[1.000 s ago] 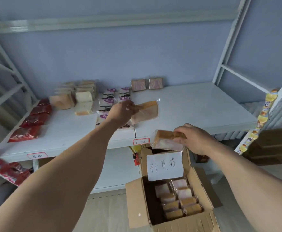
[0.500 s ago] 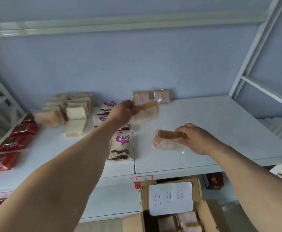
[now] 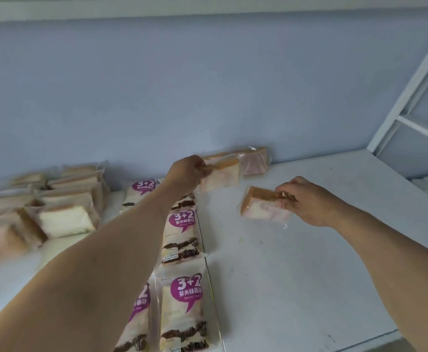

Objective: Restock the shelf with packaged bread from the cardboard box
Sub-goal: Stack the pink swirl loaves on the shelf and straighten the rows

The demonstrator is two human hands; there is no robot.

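Pale blue wall behind, white metal shelf (image 3: 309,262) below it, grey-white upright frame (image 3: 411,97) at the far right. At the far left, blurred stacks of clear-wrapped plain white bread slices (image 3: 63,221) crowded together on the shelf. Next to them, rows of white packets with a purple "3+2" speech-bubble label (image 3: 182,295) running from the front edge towards the wall. Left hand (image 3: 186,174) stretched far forward on a nearly straight arm, fingers pinching the end of a clear-wrapped slice of pink-marbled bread with an orange-brown crust (image 3: 220,175), held up near the wall and just in front of a matching pink-marbled packet standing against the wall (image 3: 254,161). Whether the held packet touches the standing one: cannot tell. Right hand (image 3: 309,201) lower and nearer, forearm angled in from the right, fingers curled over the crust edge of a second clear-wrapped pink-marbled slice (image 3: 263,207), tilted and low over the bare shelf; contact with the shelf unclear. Cardboard box out of view.

Step in hand, by the look of it: placing. Next move likely calls for setting the left packet upright in line with the back one, letting go, then bringing the right packet in beside or in front without toppling the row.
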